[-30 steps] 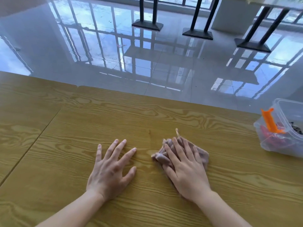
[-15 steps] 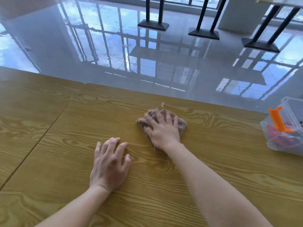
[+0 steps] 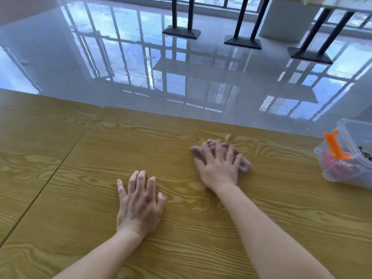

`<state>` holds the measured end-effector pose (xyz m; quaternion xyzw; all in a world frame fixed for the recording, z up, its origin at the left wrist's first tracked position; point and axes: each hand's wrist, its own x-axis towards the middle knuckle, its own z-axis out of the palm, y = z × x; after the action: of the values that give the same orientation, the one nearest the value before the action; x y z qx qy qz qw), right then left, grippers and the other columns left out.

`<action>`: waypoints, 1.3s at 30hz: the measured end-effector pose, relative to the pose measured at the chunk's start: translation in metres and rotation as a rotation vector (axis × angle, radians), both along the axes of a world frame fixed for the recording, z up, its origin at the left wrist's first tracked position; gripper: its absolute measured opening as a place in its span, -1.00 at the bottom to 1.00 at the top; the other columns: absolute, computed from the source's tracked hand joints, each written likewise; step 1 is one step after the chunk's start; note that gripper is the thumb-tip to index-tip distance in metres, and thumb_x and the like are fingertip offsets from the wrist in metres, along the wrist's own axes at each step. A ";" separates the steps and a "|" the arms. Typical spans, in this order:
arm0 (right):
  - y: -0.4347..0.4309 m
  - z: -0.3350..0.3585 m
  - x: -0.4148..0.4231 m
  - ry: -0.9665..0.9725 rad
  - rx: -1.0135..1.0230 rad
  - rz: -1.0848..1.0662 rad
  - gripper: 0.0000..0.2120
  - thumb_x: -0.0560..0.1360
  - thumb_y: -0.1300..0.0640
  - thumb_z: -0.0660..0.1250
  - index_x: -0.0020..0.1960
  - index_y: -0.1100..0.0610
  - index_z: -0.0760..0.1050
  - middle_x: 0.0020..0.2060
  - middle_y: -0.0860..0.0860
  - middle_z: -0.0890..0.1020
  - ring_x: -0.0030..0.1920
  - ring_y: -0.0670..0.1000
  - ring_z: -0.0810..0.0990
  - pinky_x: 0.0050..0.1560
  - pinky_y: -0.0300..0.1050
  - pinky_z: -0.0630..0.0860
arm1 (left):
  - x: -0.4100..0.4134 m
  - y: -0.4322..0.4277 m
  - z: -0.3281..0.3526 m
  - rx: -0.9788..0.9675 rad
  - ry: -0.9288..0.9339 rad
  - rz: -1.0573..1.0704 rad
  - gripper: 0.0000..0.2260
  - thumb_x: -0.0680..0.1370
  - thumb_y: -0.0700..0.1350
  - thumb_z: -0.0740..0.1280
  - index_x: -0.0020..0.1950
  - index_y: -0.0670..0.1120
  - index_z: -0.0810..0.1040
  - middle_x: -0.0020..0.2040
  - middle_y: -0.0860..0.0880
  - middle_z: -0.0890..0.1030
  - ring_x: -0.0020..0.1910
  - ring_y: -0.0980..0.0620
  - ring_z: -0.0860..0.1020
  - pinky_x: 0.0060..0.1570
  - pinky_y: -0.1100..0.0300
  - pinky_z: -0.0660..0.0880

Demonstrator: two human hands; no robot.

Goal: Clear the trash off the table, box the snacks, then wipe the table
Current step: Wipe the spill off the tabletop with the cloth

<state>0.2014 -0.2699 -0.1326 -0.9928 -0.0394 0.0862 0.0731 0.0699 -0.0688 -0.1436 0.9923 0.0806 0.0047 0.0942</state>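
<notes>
Right hand (image 3: 218,168) pressed flat, fingers spread, on a crumpled brownish cloth (image 3: 244,165) near the far edge of the wood-grain table (image 3: 84,178); blurred. Left hand (image 3: 138,206) resting palm-down on bare tabletop, fingers slightly apart, gripping nothing, nearer the body and apart from the cloth. Clear plastic snack box (image 3: 346,158) with orange latch (image 3: 335,147) at the table's right edge, well apart from both hands. Glossy tiled floor (image 3: 181,77) beyond.
</notes>
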 end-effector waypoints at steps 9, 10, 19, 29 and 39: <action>-0.100 -0.003 -0.033 -0.007 -0.059 -0.123 -0.40 0.49 -0.50 -0.20 0.50 -0.46 -0.16 0.60 -0.17 -0.17 0.59 0.11 -0.24 0.54 0.26 -0.23 | 0.001 0.004 0.000 0.010 0.058 -0.087 -0.36 0.54 0.28 -0.10 0.57 0.08 0.14 0.60 -0.12 0.10 0.58 -0.12 -0.03 0.43 -0.42 -0.11; -0.101 0.003 -0.015 0.036 -0.050 -0.218 -0.38 0.49 -0.49 -0.19 0.52 -0.42 -0.16 0.61 -0.15 -0.19 0.59 0.15 -0.24 0.53 0.29 -0.22 | 0.001 0.004 -0.001 0.022 0.067 -0.101 -0.37 0.53 0.31 -0.11 0.58 0.14 0.05 0.61 -0.10 0.03 0.58 -0.12 -0.09 0.42 -0.43 -0.14; -0.133 -0.014 -0.092 -0.099 -0.047 0.090 -0.46 0.49 -0.52 -0.22 0.46 -0.52 -0.17 0.58 -0.28 -0.20 0.58 -0.04 -0.29 0.53 0.12 -0.28 | 0.000 0.005 -0.002 0.093 0.109 -0.147 -0.38 0.51 0.40 -0.11 0.56 0.26 -0.01 0.61 -0.12 0.02 0.57 -0.18 -0.04 0.38 -0.49 -0.07; -0.052 0.006 0.015 0.034 -0.014 -0.290 -0.36 0.53 -0.43 -0.21 0.57 -0.29 -0.15 0.61 -0.02 -0.20 0.57 0.29 -0.25 0.48 0.36 -0.28 | 0.003 0.001 0.007 0.078 0.104 -0.144 -0.30 0.49 0.42 -0.17 0.41 0.14 0.45 0.41 -0.20 0.46 0.37 -0.31 0.42 0.16 -0.58 0.24; -0.064 -0.010 -0.013 -0.066 -0.069 -0.073 -0.37 0.41 -0.54 -0.31 0.47 -0.49 -0.21 0.60 -0.19 -0.18 0.59 0.04 -0.25 0.55 0.17 -0.24 | 0.004 0.063 0.016 -0.075 0.060 -0.207 -0.43 0.45 0.39 0.02 0.43 0.31 0.35 0.54 0.12 0.28 0.54 0.10 0.11 0.44 -0.07 -0.02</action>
<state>0.1879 -0.3339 -0.1421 -0.9978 -0.0027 0.0521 0.0406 0.0735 -0.0058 -0.1275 0.9907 -0.0191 -0.0379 0.1290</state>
